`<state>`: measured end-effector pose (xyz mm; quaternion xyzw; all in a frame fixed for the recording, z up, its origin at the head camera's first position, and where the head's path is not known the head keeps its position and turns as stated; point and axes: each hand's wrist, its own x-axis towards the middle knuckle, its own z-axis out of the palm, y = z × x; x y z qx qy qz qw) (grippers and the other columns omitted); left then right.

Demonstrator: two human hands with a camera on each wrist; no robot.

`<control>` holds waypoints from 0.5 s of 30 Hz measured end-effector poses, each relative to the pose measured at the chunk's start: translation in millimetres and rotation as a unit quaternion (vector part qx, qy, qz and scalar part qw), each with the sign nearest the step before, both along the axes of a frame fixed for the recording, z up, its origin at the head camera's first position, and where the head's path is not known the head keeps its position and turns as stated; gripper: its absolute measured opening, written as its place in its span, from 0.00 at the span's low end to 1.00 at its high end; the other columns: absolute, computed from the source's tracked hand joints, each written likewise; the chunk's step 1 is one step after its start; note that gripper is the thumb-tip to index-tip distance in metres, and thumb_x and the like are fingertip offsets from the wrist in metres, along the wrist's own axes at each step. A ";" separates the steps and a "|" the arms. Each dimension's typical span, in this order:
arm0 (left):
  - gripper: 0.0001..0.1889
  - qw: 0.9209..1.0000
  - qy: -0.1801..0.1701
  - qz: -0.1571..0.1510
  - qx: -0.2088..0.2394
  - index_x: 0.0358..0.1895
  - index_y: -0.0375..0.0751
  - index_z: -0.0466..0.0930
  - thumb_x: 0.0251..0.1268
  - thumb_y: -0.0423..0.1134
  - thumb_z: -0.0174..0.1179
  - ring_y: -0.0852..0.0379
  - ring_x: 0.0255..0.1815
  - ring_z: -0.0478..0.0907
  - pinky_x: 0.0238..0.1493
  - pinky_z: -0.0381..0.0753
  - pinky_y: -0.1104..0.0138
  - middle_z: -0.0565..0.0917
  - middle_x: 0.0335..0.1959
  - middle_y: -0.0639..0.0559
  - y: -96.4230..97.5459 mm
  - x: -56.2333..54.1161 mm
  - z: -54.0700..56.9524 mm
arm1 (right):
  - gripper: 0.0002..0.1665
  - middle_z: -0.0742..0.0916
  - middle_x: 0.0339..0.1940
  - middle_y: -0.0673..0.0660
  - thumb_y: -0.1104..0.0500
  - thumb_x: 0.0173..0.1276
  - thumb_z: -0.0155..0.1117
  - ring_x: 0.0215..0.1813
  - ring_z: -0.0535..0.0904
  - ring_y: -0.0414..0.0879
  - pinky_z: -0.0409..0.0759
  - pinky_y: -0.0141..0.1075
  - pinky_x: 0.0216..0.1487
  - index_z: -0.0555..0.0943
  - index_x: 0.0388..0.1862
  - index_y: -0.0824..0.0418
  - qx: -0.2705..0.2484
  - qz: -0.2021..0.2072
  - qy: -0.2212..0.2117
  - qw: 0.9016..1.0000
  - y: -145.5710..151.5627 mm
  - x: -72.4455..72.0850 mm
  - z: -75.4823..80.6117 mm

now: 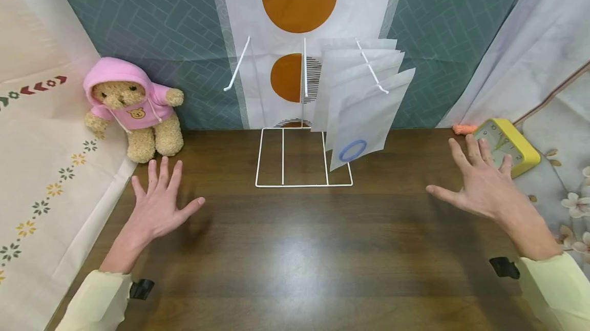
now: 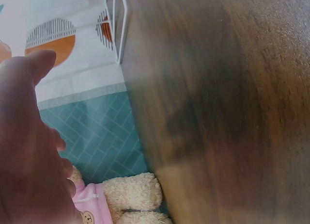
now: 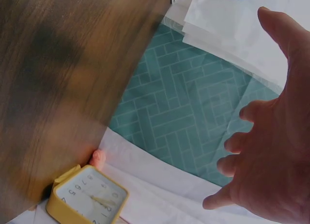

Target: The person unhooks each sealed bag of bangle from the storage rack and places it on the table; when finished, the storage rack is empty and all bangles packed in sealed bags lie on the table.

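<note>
From the head, the left hand [image 1: 159,208] near the teddy bear [image 1: 133,108] and the right hand [image 1: 484,187] near the clock [image 1: 507,144] are empty and spread wide; thin sheets [image 1: 361,113] hang on a rack [image 1: 304,185], likely to stay neat. The left wrist shows the bear's pink top [image 2: 100,204]; the right, the clock's 5, 6 and 7.

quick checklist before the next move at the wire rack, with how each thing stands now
1. Left hand free: ok, fingers spread, holding nothing.
2. Right hand free: ok, fingers spread, holding nothing.
3. White wire rack upright: ok, its base lies on the wooden table.
4. Translucent white bags hung: ok, on the hook at the rack's right.
5. Blue ring loose inside the front bag: cannot tell, it may be printed.
6. Yellow clock clear of the right fingers: ok, the right wrist view shows a gap.
</note>
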<state>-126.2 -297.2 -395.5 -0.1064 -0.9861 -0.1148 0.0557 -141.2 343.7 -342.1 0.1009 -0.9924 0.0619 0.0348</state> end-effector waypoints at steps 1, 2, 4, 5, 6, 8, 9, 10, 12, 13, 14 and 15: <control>0.54 1.000 0.000 0.000 0.000 0.80 0.31 0.40 0.67 0.67 0.53 0.35 0.77 0.19 0.61 0.21 0.28 0.33 0.78 0.27 0.0 0.0 -0.1 | 0.69 0.38 0.80 0.71 0.28 0.61 0.63 0.77 0.36 0.73 0.32 0.80 0.58 0.35 0.83 0.57 0.000 0.000 -0.001 1.000 -0.4 -0.2 0.1; 0.54 1.000 0.000 0.000 0.000 0.80 0.31 0.40 0.67 0.67 0.53 0.35 0.77 0.19 0.61 0.21 0.28 0.33 0.78 0.27 0.0 0.0 -0.3 | 0.69 0.38 0.80 0.71 0.28 0.61 0.63 0.77 0.36 0.74 0.32 0.80 0.58 0.36 0.83 0.57 0.001 0.000 0.000 1.000 -0.6 -0.4 0.1; 0.54 1.000 -0.001 0.001 0.000 0.80 0.32 0.39 0.67 0.67 0.53 0.35 0.77 0.19 0.61 0.20 0.28 0.33 0.78 0.27 -0.1 0.1 -0.6 | 0.69 0.39 0.80 0.72 0.28 0.62 0.62 0.77 0.36 0.74 0.32 0.80 0.58 0.36 0.83 0.58 0.003 0.001 0.000 1.000 -0.5 -0.8 -0.3; 0.55 1.000 -0.003 0.001 -0.001 0.80 0.32 0.40 0.67 0.67 0.53 0.35 0.77 0.19 0.61 0.20 0.28 0.33 0.78 0.27 0.0 0.5 -0.8 | 0.69 0.40 0.79 0.73 0.28 0.61 0.62 0.77 0.36 0.74 0.32 0.80 0.58 0.36 0.83 0.58 0.004 0.001 0.001 1.000 -0.5 -1.0 -0.3; 0.54 1.000 -0.004 0.001 0.001 0.80 0.31 0.40 0.67 0.67 0.53 0.35 0.77 0.19 0.61 0.20 0.28 0.33 0.78 0.27 0.1 1.0 -0.9 | 0.69 0.40 0.79 0.74 0.28 0.61 0.63 0.77 0.36 0.74 0.32 0.80 0.58 0.36 0.83 0.58 0.004 0.001 0.001 1.000 -0.5 -0.9 -0.4; 0.54 1.000 -0.007 0.002 0.003 0.80 0.31 0.40 0.67 0.67 0.53 0.35 0.77 0.18 0.61 0.19 0.29 0.33 0.78 0.27 0.0 2.0 -1.6 | 0.69 0.41 0.79 0.75 0.28 0.61 0.63 0.77 0.37 0.75 0.33 0.81 0.58 0.37 0.83 0.59 0.004 0.001 0.001 1.000 -0.3 -0.6 -0.9; 0.54 1.000 -0.007 0.002 0.003 0.80 0.31 0.39 0.67 0.67 0.53 0.36 0.77 0.18 0.61 0.19 0.29 0.32 0.78 0.27 -0.1 2.2 -2.1 | 0.69 0.42 0.79 0.75 0.28 0.61 0.63 0.77 0.37 0.75 0.33 0.81 0.58 0.37 0.83 0.59 0.004 0.000 0.001 1.000 -0.1 -0.6 -1.3; 0.54 1.000 -0.007 0.002 0.003 0.80 0.31 0.39 0.67 0.67 0.53 0.36 0.77 0.18 0.61 0.18 0.29 0.32 0.78 0.27 -0.2 2.2 -2.6 | 0.69 0.42 0.79 0.75 0.28 0.61 0.64 0.77 0.37 0.75 0.33 0.81 0.58 0.37 0.83 0.59 0.003 0.000 0.001 1.000 -0.1 -0.6 -1.4; 0.54 1.000 -0.005 0.001 0.004 0.80 0.31 0.39 0.67 0.66 0.53 0.37 0.77 0.17 0.61 0.18 0.29 0.32 0.78 0.28 -0.4 1.6 -3.6 | 0.70 0.41 0.79 0.75 0.28 0.61 0.63 0.77 0.36 0.75 0.33 0.81 0.58 0.37 0.83 0.60 0.004 0.000 0.000 1.000 0.1 -0.6 -1.7; 0.54 1.000 -0.005 0.000 0.004 0.80 0.32 0.38 0.68 0.66 0.53 0.38 0.77 0.17 0.61 0.18 0.29 0.32 0.78 0.28 -0.6 1.1 -4.3 | 0.69 0.41 0.79 0.75 0.28 0.61 0.63 0.77 0.36 0.75 0.33 0.81 0.58 0.37 0.83 0.60 0.004 0.000 0.000 1.000 0.2 -0.8 -2.0; 0.54 1.000 -0.005 -0.002 0.004 0.80 0.31 0.38 0.68 0.67 0.52 0.38 0.77 0.17 0.61 0.18 0.29 0.32 0.78 0.28 -0.7 0.5 -4.8 | 0.69 0.40 0.79 0.75 0.28 0.61 0.63 0.77 0.35 0.74 0.33 0.81 0.58 0.36 0.83 0.61 0.005 0.000 0.000 1.000 0.2 -1.1 -2.2; 0.54 1.000 -0.005 -0.004 0.008 0.80 0.31 0.38 0.68 0.66 0.52 0.38 0.77 0.18 0.62 0.19 0.29 0.32 0.78 0.28 -0.6 0.0 -5.2 | 0.69 0.40 0.79 0.74 0.28 0.61 0.63 0.77 0.35 0.74 0.33 0.81 0.58 0.36 0.82 0.61 0.005 0.000 -0.001 1.000 -0.1 -1.4 -2.1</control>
